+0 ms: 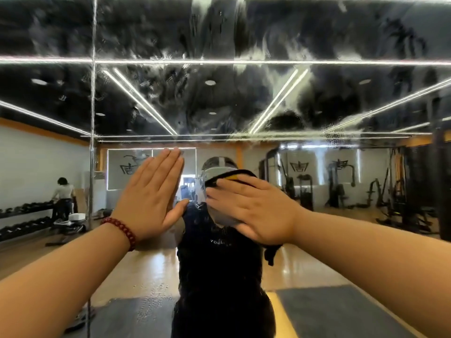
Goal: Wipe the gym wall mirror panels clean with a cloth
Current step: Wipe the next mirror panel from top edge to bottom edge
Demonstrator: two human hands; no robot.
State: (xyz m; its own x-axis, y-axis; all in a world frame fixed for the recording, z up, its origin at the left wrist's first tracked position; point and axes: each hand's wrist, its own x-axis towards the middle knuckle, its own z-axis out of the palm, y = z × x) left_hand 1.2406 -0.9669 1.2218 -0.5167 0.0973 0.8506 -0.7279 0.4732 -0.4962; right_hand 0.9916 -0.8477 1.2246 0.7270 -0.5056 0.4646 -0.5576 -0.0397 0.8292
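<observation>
The right hand presses the dark cloth flat-fingered on the mirror panel — smears lie above it — while the left hand braces open.

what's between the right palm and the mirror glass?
The dark cloth: the right hand presses it flat against the mirror, its edges showing above and below the hand. Head view.
</observation>
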